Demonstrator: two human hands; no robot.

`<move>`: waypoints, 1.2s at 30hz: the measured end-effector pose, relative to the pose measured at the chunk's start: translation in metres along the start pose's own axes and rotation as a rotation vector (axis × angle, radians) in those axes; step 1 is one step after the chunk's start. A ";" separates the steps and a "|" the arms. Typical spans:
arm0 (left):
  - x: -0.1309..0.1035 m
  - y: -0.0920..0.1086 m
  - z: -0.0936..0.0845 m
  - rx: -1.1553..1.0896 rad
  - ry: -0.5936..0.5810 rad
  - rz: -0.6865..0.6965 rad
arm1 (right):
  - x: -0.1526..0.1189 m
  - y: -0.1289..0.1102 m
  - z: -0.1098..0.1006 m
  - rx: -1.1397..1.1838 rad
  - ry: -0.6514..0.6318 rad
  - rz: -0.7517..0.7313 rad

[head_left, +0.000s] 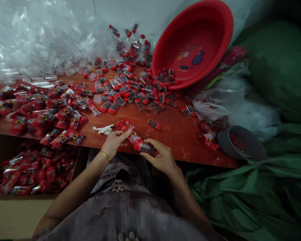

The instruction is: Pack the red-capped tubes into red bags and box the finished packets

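Near the table's front edge, my left hand (114, 142) pinches a small red printed plastic bag (134, 135) between thumb and fingers. My right hand (163, 157) grips a small clear container (145, 147) with a red end and dark contents. Its red end meets the bag's mouth; how far it is inside I cannot tell. More red bags (124, 124) lie just beyond my left fingertips. A few white sticks or strips (103, 129) rest left of them. Another red-ended container (154, 124) lies on its own beyond my right hand.
A pile of filled red bags (43, 115) covers the table's left, with more in a box (37, 172) below. Loose containers (130, 87) spread to a tilted red basin (193, 43). Clear plastic sleeves (40, 36) heap behind. A grey bowl (240, 144) stands right, beside green cloth (253, 190).
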State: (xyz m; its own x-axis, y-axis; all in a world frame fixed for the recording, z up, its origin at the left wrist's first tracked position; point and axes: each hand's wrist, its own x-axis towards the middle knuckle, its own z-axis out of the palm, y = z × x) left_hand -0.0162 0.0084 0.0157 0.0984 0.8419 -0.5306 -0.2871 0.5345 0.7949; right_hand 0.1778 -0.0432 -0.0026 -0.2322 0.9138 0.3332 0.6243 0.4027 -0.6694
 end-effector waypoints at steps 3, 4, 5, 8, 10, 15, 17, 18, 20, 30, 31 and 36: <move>-0.003 0.002 0.000 0.025 -0.018 0.035 | 0.001 0.003 0.005 0.006 0.006 0.046; -0.004 0.003 0.000 0.025 -0.021 0.047 | 0.001 0.004 0.007 0.011 0.015 0.062; -0.005 0.003 0.001 0.022 -0.026 0.061 | 0.001 0.004 0.008 0.016 0.029 0.075; -0.006 0.002 0.004 -0.004 -0.049 0.108 | 0.002 0.001 0.013 0.026 0.076 0.098; -0.006 -0.001 0.008 -0.022 -0.069 0.149 | 0.004 -0.002 0.016 0.024 0.108 0.100; -0.003 -0.018 0.015 -0.067 -0.062 0.171 | 0.013 -0.012 0.026 -0.047 0.200 0.110; -0.002 -0.023 0.015 -0.111 -0.065 0.176 | 0.016 -0.015 0.031 -0.078 0.249 0.133; -0.002 -0.024 0.015 -0.129 -0.065 0.177 | 0.017 -0.016 0.034 -0.089 0.272 0.137; -0.001 -0.025 0.015 -0.158 -0.056 0.166 | 0.017 -0.018 0.038 -0.093 0.291 0.122; 0.001 -0.023 0.021 -0.236 -0.071 0.151 | 0.023 -0.027 0.049 0.194 0.279 0.268; 0.001 -0.021 0.020 -0.244 -0.063 0.170 | 0.023 -0.027 0.049 0.272 0.257 0.288; -0.001 -0.019 0.016 -0.207 -0.129 0.176 | 0.019 -0.023 0.046 0.568 0.167 0.404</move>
State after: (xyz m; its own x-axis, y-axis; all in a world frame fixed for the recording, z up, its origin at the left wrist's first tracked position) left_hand 0.0044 -0.0013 0.0057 0.1463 0.9298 -0.3377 -0.4973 0.3642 0.7875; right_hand 0.1245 -0.0324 -0.0118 0.0803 0.9954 0.0529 0.1416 0.0412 -0.9891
